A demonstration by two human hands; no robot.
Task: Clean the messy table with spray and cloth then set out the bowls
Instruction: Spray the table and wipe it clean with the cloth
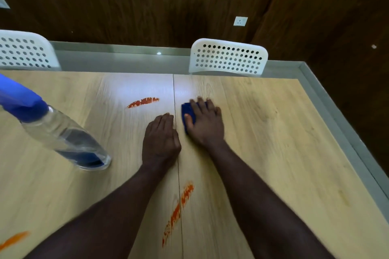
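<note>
Brace your left hand (161,139) flat on surface (273,153), fingers (165,120) together. Right hand (205,124) just beyond, fingers spread on blue cloth (187,111), mid-surface: press evenly, sweep left onto far smear (143,102).
Counts: three orange smears (179,210) (near-left corner, near edge, far middle), one spray bottle (63,139) at left edge, one cloth, two chairs (228,58) beyond far edge, no bowls seen.

I'm seeing the right hand (205,124) hiding most of the blue cloth (185,108); the left edge is cutting off the blurred spray bottle (63,139) and far-left chair (23,52).
</note>
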